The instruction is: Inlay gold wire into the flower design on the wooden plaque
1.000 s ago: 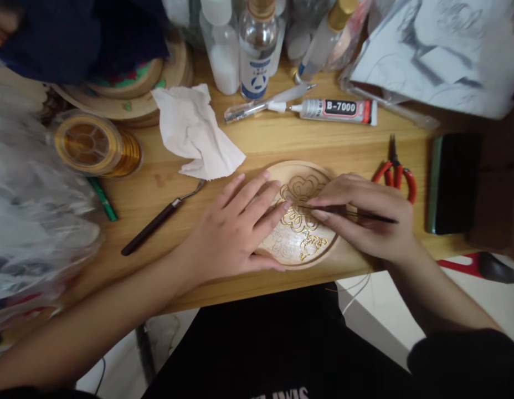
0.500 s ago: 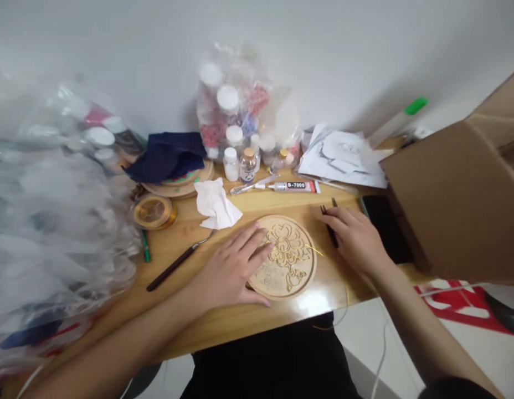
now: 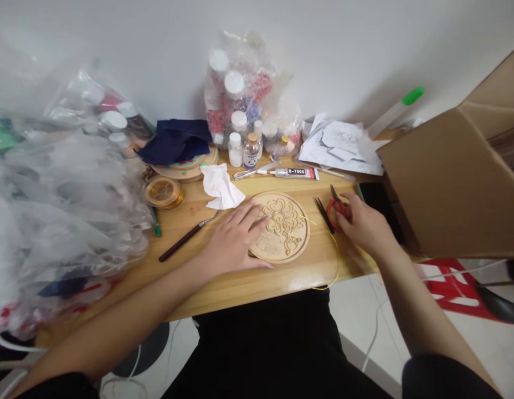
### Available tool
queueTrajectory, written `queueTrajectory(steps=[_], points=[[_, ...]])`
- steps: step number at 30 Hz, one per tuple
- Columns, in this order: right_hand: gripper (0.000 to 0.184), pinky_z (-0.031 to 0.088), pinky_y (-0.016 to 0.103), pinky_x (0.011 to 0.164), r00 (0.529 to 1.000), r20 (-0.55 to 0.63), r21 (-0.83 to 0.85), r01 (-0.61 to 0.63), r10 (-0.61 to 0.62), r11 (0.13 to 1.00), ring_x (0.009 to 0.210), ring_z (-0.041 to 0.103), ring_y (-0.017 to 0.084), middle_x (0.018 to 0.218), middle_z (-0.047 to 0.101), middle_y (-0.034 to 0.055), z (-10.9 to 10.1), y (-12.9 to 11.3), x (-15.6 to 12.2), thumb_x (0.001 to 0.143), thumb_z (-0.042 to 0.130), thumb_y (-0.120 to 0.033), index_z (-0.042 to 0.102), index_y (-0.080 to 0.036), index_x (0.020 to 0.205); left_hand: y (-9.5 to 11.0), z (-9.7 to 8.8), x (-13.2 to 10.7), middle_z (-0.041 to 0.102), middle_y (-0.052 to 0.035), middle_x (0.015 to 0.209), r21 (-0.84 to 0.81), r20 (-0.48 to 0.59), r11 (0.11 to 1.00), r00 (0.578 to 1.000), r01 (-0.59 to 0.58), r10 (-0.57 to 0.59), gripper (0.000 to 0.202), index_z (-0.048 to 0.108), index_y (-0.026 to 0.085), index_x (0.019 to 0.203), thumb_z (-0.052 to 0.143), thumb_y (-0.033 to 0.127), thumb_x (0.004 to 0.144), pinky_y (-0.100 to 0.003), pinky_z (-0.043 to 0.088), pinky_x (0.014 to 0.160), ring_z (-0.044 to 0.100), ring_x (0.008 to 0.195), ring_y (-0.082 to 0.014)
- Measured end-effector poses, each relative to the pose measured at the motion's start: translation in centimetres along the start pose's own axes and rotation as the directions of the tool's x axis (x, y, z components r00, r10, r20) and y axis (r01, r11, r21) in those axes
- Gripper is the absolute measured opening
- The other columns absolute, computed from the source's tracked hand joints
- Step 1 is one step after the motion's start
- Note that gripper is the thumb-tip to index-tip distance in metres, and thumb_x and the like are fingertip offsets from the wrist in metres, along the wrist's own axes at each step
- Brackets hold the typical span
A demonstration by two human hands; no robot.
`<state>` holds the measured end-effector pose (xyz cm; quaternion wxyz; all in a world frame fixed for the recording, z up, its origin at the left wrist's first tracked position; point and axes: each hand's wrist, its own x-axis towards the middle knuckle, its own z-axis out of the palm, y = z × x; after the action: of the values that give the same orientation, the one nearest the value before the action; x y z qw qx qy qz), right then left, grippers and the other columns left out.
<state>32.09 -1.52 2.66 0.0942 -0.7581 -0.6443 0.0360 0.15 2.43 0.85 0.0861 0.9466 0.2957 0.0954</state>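
Observation:
A round wooden disc (image 3: 288,239) with a gold wire flower pattern lies near the front edge of the wooden table (image 3: 224,277). My left hand (image 3: 234,238) lies flat on the disc's left side, fingers stretched out. My right hand (image 3: 363,224) is to the right of the disc, its fingers closed around the red-handled pliers (image 3: 337,206). Dark tweezers (image 3: 323,213) lie on the table between the disc and the pliers. A thin gold wire (image 3: 334,260) trails from the disc over the table's edge.
A crumpled tissue (image 3: 221,187), a dark-handled tool (image 3: 184,239), a gold wire spool (image 3: 163,192), a B-7000 glue tube (image 3: 296,173) and small bottles (image 3: 251,151) lie behind the disc. Plastic bags (image 3: 61,199) fill the left. A cardboard box (image 3: 452,188) and a dark phone (image 3: 375,197) stand right.
My right hand left the disc, laid the tweezers down beside it and closed on the red pliers. The camera lifted to show the wall and box. My left hand stayed on the disc.

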Motion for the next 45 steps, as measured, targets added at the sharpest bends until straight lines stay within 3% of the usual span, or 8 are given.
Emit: queueTrajectory(steps=[6, 13, 18, 20, 25, 28, 32, 45], points=[[0.033, 0.037, 0.031, 0.046, 0.997, -0.038, 0.249, -0.055, 0.066, 0.967, 0.048, 0.054, 0.020, 0.058, 0.058, 0.0008, -0.8, 0.4, 0.1, 0.067, 0.067, -0.035, 0.053, -0.021, 0.093, 0.1, -0.1, 0.0, 0.048, -0.0214, 0.148, -0.014, -0.015, 1.000, 1.000, 0.013, -0.013, 0.095, 0.053, 0.012, 0.140, 0.065, 0.078, 0.073, -0.051, 0.038, 0.113, 0.037, 0.143, -0.0384], [0.027, 0.042, 0.027, 0.044, 0.997, -0.056, 0.665, 0.071, -0.045, 0.743, 0.052, 0.055, 0.014, 0.069, 0.059, -0.0029, -4.4, -2.0, -1.1, 0.081, 0.065, -0.046, 0.050, -0.027, 0.093, 0.0, 0.1, -0.1, 0.047, -0.0218, 0.148, -0.031, 0.001, 0.999, 1.000, 0.016, -0.016, 0.097, 0.050, 0.011, 0.142, 0.063, 0.079, 0.074, -0.051, 0.036, 0.114, 0.033, 0.145, -0.0377], [0.016, 0.043, 0.027, 0.046, 0.965, -0.178, 0.950, 0.219, -0.192, 0.222, 0.056, 0.054, 0.013, 0.071, 0.058, -0.0031, -4.9, -5.1, 0.4, 0.089, 0.058, -0.027, 0.067, -0.036, 0.099, -0.1, 0.1, -0.1, 0.046, -0.0222, 0.149, -0.026, 0.005, 1.000, 1.000, 0.005, -0.005, 0.096, 0.050, 0.011, 0.141, 0.062, 0.080, 0.074, -0.051, 0.034, 0.114, 0.032, 0.145, -0.0380], [0.023, 0.039, 0.026, 0.043, 0.943, -0.165, 0.968, 0.212, -0.289, 0.137, 0.054, 0.048, 0.014, 0.068, 0.055, -0.0024, -4.4, -5.7, 1.5, 0.093, 0.050, -0.034, 0.067, -0.041, 0.107, -0.1, 0.0, -0.1, 0.046, -0.0219, 0.149, -0.027, 0.006, 1.000, 1.000, 0.002, -0.002, 0.095, 0.051, 0.011, 0.141, 0.059, 0.080, 0.076, -0.050, 0.033, 0.115, 0.032, 0.146, -0.0377], [0.030, 0.041, 0.029, 0.044, 0.935, -0.179, 0.942, 0.253, -0.306, 0.221, 0.054, 0.050, 0.014, 0.089, 0.066, 0.0028, -1.8, -8.0, 3.0, 0.090, 0.051, -0.052, 0.066, -0.034, 0.109, -0.3, 0.1, 0.0, 0.045, -0.0223, 0.150, -0.043, 0.010, 0.999, 1.000, -0.001, 0.001, 0.097, 0.050, 0.010, 0.142, 0.058, 0.081, 0.076, -0.052, 0.032, 0.115, 0.031, 0.146, -0.0375], [0.030, 0.044, 0.027, 0.045, 0.957, -0.250, 0.900, 0.286, -0.148, 0.330, 0.055, 0.058, 0.013, 0.079, 0.067, 0.0019, 0.2, -10.0, 2.6, 0.090, 0.054, -0.053, 0.066, -0.025, 0.088, -0.4, 0.2, 0.0, 0.046, -0.0222, 0.149, -0.053, 0.001, 0.999, 1.000, -0.007, 0.007, 0.097, 0.050, 0.009, 0.142, 0.059, 0.080, 0.076, -0.052, 0.033, 0.115, 0.031, 0.146, -0.0378], [0.046, 0.048, 0.029, 0.050, 0.890, -0.445, 0.755, 0.434, -0.102, 0.492, 0.055, 0.062, 0.014, 0.063, 0.066, 0.0009, 2.0, -10.6, 2.0, 0.097, 0.045, -0.054, 0.067, -0.023, 0.069, -0.4, 0.2, 0.1, 0.046, -0.0226, 0.150, -0.085, -0.008, 0.996, 1.000, -0.014, 0.014, 0.095, 0.050, 0.009, 0.143, 0.061, 0.077, 0.077, -0.053, 0.034, 0.116, 0.031, 0.146, -0.0390], [0.075, 0.044, 0.027, 0.050, 0.821, -0.522, 0.593, 0.545, -0.232, 0.593, 0.060, 0.065, 0.015, 0.055, 0.061, 0.0019, 2.5, -9.8, 2.3, 0.101, 0.018, -0.061, 0.062, -0.018, 0.059, -0.7, 0.3, 0.4, 0.047, -0.0252, 0.147, -0.117, 0.002, 0.992, 0.999, -0.042, 0.042, 0.091, 0.051, 0.004, 0.140, 0.060, 0.073, 0.081, -0.055, 0.035, 0.115, 0.034, 0.144, -0.0410]])
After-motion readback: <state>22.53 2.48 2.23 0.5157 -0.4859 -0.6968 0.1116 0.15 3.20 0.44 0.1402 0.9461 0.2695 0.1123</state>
